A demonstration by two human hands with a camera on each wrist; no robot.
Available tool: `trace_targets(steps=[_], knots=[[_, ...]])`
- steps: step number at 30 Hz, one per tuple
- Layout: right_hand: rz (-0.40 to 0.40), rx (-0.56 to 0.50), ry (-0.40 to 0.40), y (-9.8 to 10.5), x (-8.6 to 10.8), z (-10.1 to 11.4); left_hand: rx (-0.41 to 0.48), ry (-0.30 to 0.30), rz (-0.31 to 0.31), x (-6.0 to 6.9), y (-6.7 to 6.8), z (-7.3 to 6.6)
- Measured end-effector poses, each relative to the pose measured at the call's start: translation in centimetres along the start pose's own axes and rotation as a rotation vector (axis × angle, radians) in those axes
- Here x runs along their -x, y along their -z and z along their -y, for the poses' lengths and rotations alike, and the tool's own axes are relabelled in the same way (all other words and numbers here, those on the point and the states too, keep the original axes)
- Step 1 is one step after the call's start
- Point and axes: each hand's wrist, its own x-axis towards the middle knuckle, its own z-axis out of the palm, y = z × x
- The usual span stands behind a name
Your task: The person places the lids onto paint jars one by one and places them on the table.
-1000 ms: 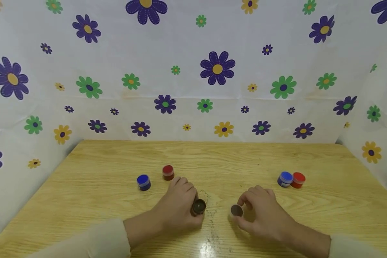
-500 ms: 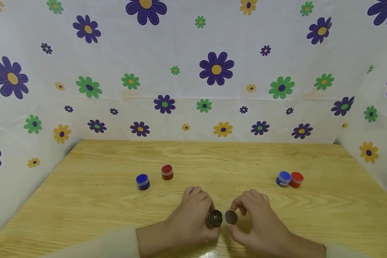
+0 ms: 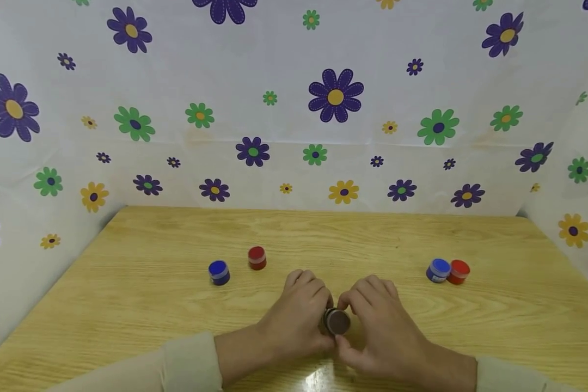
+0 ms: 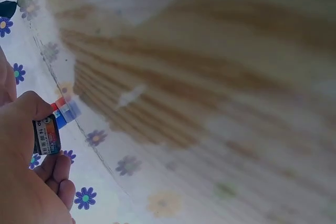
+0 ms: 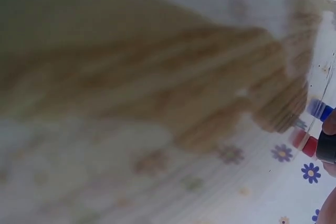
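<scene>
Near the table's front, my left hand (image 3: 296, 318) grips a small dark paint jar (image 4: 47, 136); its printed label shows in the left wrist view. A round dark lid (image 3: 338, 322) lies over the jar's mouth, tilted toward the head camera. My right hand (image 3: 384, 329) has its thumb and forefinger at the lid's two sides, pinching it. In the right wrist view only the black side of the jar (image 5: 326, 148) and a bit of hand show at the right edge. Whether the lid sits fully on the jar I cannot tell.
To the left stand a blue paint jar (image 3: 219, 272) and a dark red one (image 3: 257, 258), apart. At the right, another blue jar (image 3: 438, 270) and a red jar (image 3: 458, 272) stand side by side. A flowered cloth (image 3: 279, 120) encloses the wooden table (image 3: 323, 234).
Both hands have come together. The left hand carried the uncovered jar right, the right hand brought the lid left, and the lid now covers the jar's mouth. The other jars stayed put.
</scene>
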Motion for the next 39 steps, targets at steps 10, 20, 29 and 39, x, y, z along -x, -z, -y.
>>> trace_targets(steps=[10,20,29,39], knots=[[-0.038,0.078,0.083,-0.16,-0.12,0.10,-0.076,-0.102,-0.069,-0.04,-0.20,0.04],[-0.078,0.152,0.123,-0.40,-0.28,0.00,-0.162,-0.162,-0.089,-0.08,-0.05,-0.13],[-0.082,0.161,0.126,-0.44,-0.07,-0.20,-0.200,-0.209,-0.061,0.02,0.11,-0.47],[-0.055,0.148,0.159,-0.22,-0.03,0.02,-0.138,-0.140,-0.101,-0.01,0.13,-0.27]])
